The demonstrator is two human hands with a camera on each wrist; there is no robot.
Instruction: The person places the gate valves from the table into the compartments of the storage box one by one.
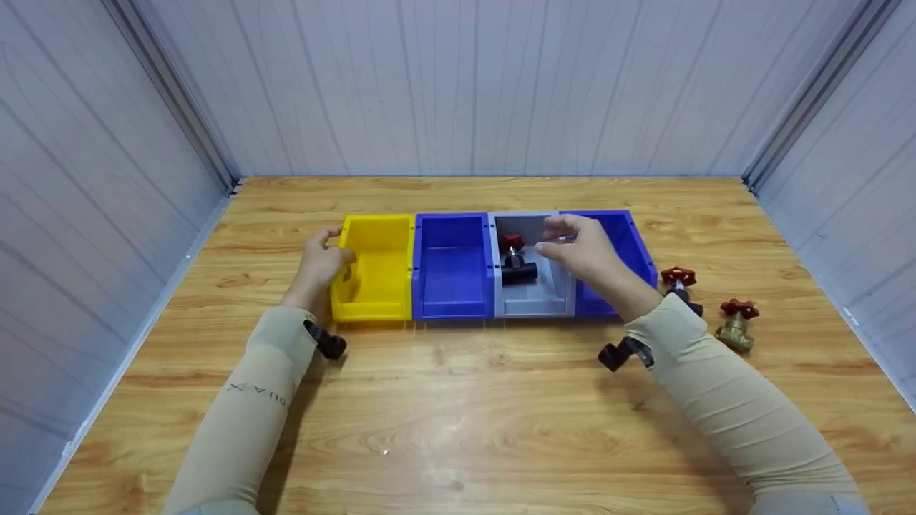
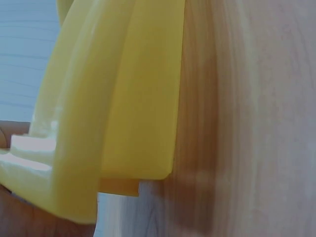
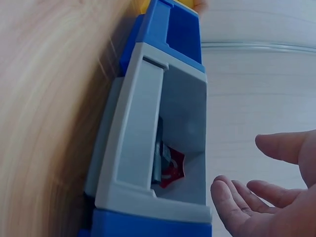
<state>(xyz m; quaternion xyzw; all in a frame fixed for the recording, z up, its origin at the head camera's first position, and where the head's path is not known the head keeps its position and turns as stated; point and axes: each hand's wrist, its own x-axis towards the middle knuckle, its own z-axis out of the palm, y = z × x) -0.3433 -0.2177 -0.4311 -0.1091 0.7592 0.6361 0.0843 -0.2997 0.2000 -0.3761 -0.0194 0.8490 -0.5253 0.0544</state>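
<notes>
My left hand point(image 1: 320, 261) grips the left wall of the yellow bin point(image 1: 379, 310), its thumb over the edge. In the left wrist view the yellow bin point(image 2: 143, 98) covers most of that hand. Above the right side of the grey bin point(image 1: 534, 307), my right hand point(image 1: 590, 250) holds nothing, its thumb and fingers spread apart. A black valve point(image 1: 520, 273) with a red handwheel lies inside the grey bin. The right wrist view shows the red handwheel point(image 3: 175, 170) in that bin, with the right hand point(image 3: 276, 197) beside the opening.
A blue bin point(image 1: 453, 309) stands between the yellow and grey ones; another blue bin point(image 1: 622, 239) is at the right end, partly behind my hand. To its right are a red-wheeled black valve point(image 1: 678, 277) and a brass valve point(image 1: 735, 335). Panels point(image 1: 458, 86) enclose the wooden table.
</notes>
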